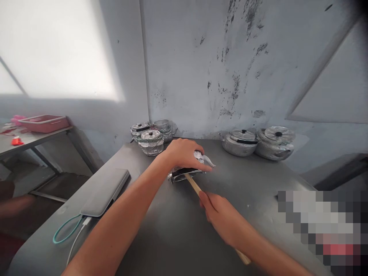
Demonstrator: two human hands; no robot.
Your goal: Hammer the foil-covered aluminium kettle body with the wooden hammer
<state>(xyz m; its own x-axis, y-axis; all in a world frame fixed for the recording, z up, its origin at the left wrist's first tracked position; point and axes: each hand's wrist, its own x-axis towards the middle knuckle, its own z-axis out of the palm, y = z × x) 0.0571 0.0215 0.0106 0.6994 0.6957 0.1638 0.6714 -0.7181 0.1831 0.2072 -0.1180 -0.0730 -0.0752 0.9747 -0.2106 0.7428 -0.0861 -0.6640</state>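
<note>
My left hand (pixel 185 153) is closed over a small silvery kettle (pixel 198 155), which seems tipped on its side. Its curved spout (pixel 209 161) juts out to the right, and a black handle (pixel 184 172) shows below my palm. Much of the kettle's body is covered by the hand. My right hand (pixel 215 207) grips a light wooden stick (pixel 193 183). The stick's far end meets the kettle near the black handle; whether it goes inside I cannot tell. Its near end (pixel 243 257) sticks out under my right forearm.
Several small aluminium pots (pixel 151 142) stand at the table's back left, and two lidded ones (pixel 240 142) at the back right. A grey power bank (pixel 106 191) with cables lies left. A red basket (pixel 46 122) rests on another table. Another person's arm (pixel 17 205) shows far left.
</note>
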